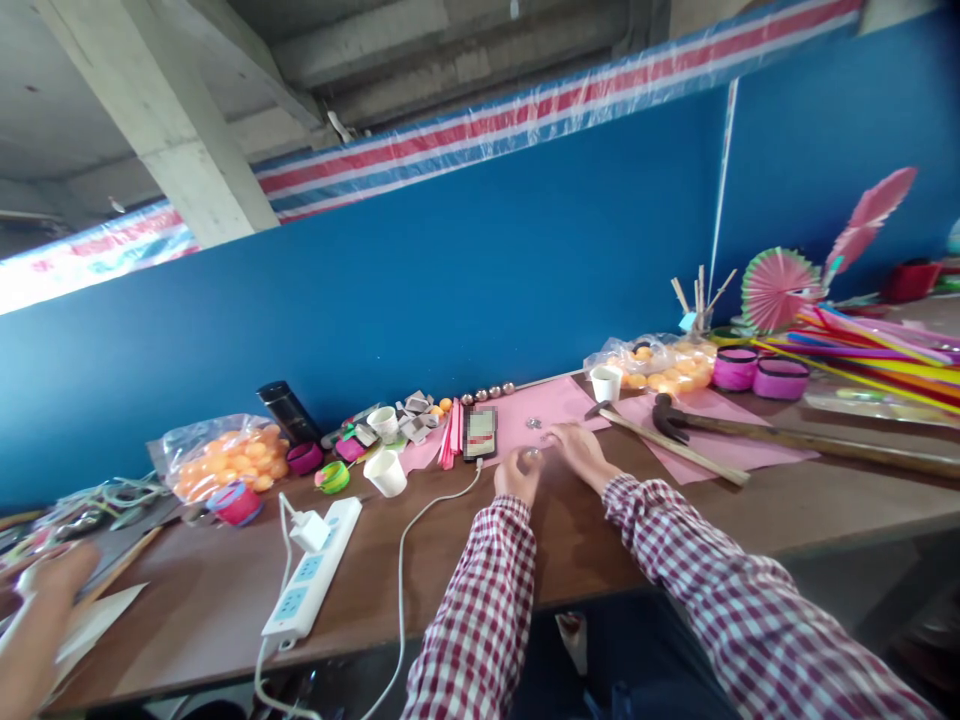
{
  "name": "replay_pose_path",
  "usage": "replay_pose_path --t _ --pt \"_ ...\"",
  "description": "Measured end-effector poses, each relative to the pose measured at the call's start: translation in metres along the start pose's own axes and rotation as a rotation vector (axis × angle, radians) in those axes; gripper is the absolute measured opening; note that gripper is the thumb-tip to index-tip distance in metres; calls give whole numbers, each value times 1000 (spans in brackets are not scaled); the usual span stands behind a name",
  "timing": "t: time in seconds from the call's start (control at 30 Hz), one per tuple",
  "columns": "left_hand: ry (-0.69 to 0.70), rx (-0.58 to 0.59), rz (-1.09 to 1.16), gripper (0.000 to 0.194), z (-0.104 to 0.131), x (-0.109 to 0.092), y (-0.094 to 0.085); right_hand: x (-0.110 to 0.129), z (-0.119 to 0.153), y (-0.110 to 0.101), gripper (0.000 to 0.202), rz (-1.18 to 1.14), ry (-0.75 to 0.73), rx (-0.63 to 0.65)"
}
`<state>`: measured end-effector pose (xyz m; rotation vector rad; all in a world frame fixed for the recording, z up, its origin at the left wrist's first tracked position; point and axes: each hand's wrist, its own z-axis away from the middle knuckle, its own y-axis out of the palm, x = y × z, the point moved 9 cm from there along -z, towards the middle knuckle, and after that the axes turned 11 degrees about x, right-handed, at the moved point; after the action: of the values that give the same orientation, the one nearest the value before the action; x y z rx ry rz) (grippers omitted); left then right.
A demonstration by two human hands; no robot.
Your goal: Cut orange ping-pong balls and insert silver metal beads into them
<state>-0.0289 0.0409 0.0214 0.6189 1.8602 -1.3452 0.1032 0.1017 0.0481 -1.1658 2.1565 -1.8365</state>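
My left hand rests near the front edge of the pink paper, its fingers curled in. Something small and shiny shows at its fingertips, too blurred to name. Beside it, my right hand lies low over the table with fingers stretched toward the pink paper. Just beyond the fingertips lies a small cluster of shiny pieces. A phone on a charging cable is left of the hands. To the right are a wooden-handled hammer and a larger claw hammer.
A white power strip and its cable lie at left front. White paper cups, metal balls and bags of orange balls line the back. Another person's hand is at far left. A blue partition stands behind.
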Motion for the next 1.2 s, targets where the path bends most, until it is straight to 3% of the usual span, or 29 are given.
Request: replay_pose_path --t 0.47,0.7,0.97,1.2 --pt "16 -46 63 45 1 4 -4 8 24 -10 20 -297 39 -112" --pt "109 -38 104 31 0 -2 -4 19 27 -5 19 -624 -62 -87" --pt "137 -117 79 31 0 -1 -9 19 25 -5 19 -716 -95 -75" --pt "135 -35 137 28 -1 -1 -1 16 25 -2 19 -688 -83 -72"
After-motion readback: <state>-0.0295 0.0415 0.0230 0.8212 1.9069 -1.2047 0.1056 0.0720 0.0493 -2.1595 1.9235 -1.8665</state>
